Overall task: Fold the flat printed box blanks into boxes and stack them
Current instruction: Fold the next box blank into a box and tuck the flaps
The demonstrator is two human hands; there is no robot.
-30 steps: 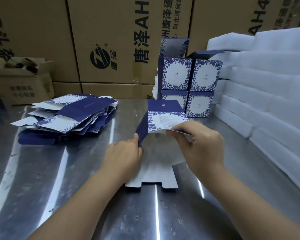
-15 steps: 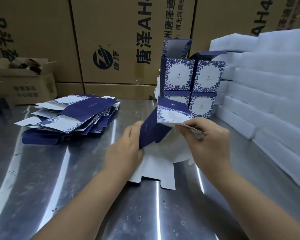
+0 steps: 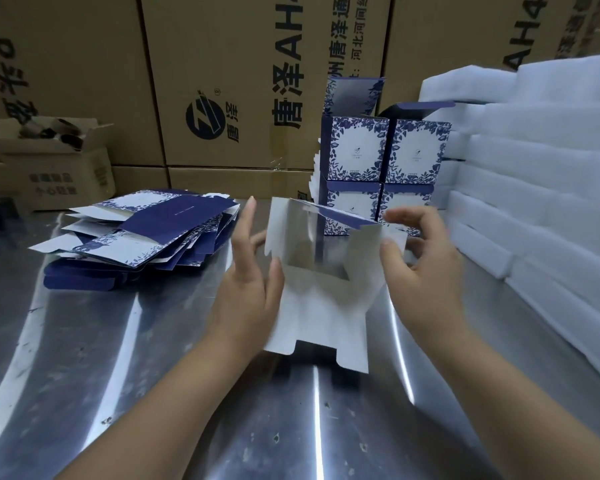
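Flat blanks (image 3: 142, 237): loose fanned pile toward the tabletop's (image 3: 84, 393) far-left corner, well apart from both hands.
Left hand (image 3: 250, 289): pressed flat against the left wall of the half-formed box (image 3: 319, 271), fingers straight, thumb on the near panel; bracing more than gripping.
Half-formed box: near the tabletop's middle, between the two hands, opened into a tube, white inside showing, mouth tilted toward the camera, long axis running away from the body; bottom flaps hanging loose toward the near edge.
Right hand (image 3: 420, 258): curled at the right wall, fingertips pinching its upper flap.
Finished boxes (image 3: 385, 168): stacked two high at the far edge, just behind the tube, closer to the right hand.
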